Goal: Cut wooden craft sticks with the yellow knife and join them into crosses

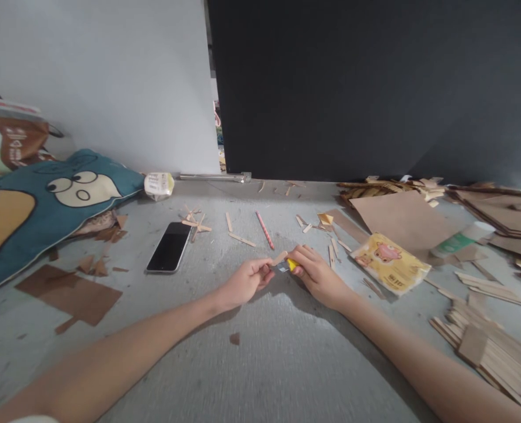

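While a small brown scrap (234, 339) is seen on the grey tabletop (207, 376) between the forearms, the right side is occupied by stacked wooden strips (485, 335). Beyond the scrap, a thin wooden stick (280, 257) is pinched by the left hand (251, 282), and a yellow cutter (292, 264) is clasped in the right hand (317, 273); whether blade and stick touch cannot be told. On the right a yellow packet (390, 262) is found, its small print unreadable; on the left, a phone (169, 248). Farther, a striped pencil (264, 230) is laid, and the tabletop is bounded by a white panel (132, 82) and a dark panel (375, 88).
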The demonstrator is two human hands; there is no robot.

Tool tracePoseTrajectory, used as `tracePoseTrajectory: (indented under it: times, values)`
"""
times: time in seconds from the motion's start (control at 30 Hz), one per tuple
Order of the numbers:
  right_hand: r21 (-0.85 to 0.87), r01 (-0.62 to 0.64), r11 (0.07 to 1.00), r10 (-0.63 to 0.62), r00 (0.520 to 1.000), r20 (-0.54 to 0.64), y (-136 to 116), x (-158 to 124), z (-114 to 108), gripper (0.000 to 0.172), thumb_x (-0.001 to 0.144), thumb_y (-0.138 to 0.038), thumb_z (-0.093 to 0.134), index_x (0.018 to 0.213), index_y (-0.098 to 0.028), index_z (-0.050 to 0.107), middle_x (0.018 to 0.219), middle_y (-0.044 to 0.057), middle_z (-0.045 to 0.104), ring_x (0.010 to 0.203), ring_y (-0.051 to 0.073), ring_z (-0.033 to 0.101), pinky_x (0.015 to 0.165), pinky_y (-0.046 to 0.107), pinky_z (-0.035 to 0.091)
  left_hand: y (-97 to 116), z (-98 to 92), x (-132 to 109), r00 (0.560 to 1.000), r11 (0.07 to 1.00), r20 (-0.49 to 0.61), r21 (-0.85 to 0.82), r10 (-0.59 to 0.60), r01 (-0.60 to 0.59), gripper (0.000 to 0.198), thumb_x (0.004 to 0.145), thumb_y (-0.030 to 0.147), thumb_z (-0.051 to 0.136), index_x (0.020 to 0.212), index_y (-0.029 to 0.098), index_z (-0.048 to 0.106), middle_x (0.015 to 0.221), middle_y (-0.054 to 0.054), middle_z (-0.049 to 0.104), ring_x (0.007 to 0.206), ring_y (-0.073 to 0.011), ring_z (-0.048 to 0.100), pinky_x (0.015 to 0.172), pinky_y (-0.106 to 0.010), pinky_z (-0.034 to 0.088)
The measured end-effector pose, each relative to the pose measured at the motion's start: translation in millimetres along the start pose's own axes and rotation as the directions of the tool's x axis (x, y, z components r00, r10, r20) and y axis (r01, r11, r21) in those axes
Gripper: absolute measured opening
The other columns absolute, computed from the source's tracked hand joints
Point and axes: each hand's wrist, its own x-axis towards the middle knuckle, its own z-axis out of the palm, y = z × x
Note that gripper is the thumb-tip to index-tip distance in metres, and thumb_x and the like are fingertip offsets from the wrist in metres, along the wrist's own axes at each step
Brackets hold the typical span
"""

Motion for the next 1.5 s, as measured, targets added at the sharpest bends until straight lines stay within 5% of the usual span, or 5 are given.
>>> tracePoseTrajectory:
  times: [0.2, 0.57, 0.77, 1.03, 1.5]
  values:
    - [-0.018, 0.003, 1.0, -0.003, 1.0, 0.014, -4, 1, -2, 0.04, 0.112, -0.043, 0.028, 0.103, -0.023, 0.061, 0.092, 0.008, 0.059, 0.088, 0.027, 0.054, 0.078, 0.04, 0.046, 2, 1.9, 1, 0.999, 0.993, 0.029, 0.117, 0.022, -0.025, 0.014, 0.088, 0.017, 0.057, 0.088, 0.017, 0.071, 0.074, 0.002, 0.051, 0.072, -0.0105, 0.049, 0.079, -0.023, 0.045]
    - [-0.013, -0.037, 0.999, 0.038, 0.999, 0.024, -3, 1, -2, 0.037, 0.112, -0.041, 0.029, 0.111, -0.024, 0.062, 0.095, 0.009, 0.06, 0.09, 0.027, 0.054, 0.08, 0.041, 0.045, 7, 6.6, -1, 0.999, 0.999, -0.043, -0.041, -0.008, 0.006, 0.006, 0.082, 0.014, 0.062, 0.083, 0.017, 0.067, 0.073, 0.004, 0.048, 0.071, -0.0088, 0.048, 0.076, -0.02, 0.045]
    - [-0.024, -0.02, 1.0, 0.021, 1.0, 0.019, -4, 1, -3, 0.033, 0.112, -0.038, 0.032, 0.105, -0.023, 0.061, 0.095, 0.009, 0.06, 0.089, 0.027, 0.053, 0.079, 0.041, 0.045, 8, 8.3, 0, 1.0, 1.0, -0.014, 0.001, -0.007, 0.007, 0.009, 0.084, 0.016, 0.061, 0.085, 0.017, 0.069, 0.076, 0.002, 0.052, 0.074, -0.0096, 0.049, 0.076, -0.021, 0.045]
    - [-0.033, -0.017, 0.999, 0.017, 1.0, 0.005, 0, 1, 0, 0.038, 0.112, -0.041, 0.029, 0.116, -0.024, 0.063, 0.097, 0.009, 0.061, 0.091, 0.027, 0.055, 0.081, 0.041, 0.046, 12, 9.2, -5, 0.998, 0.998, -0.045, -0.04, 0.04, -0.042, 0.014, 0.078, 0.018, 0.064, 0.07, 0.019, 0.053, 0.068, 0.006, 0.037, 0.065, -0.0078, 0.04, 0.071, -0.019, 0.045]
    - [-0.024, -0.025, 0.999, 0.026, 1.0, 0.006, 0, 0, 0, 0.042, 0.112, -0.046, 0.026, 0.109, -0.024, 0.062, 0.096, 0.009, 0.06, 0.09, 0.027, 0.055, 0.081, 0.042, 0.046, 13, 10.2, -5, 0.998, 1.0, -0.068, -0.012, 0.018, -0.019, 0.011, 0.083, 0.017, 0.063, 0.073, 0.017, 0.058, 0.069, 0.005, 0.04, 0.067, -0.0079, 0.044, 0.072, -0.018, 0.044]
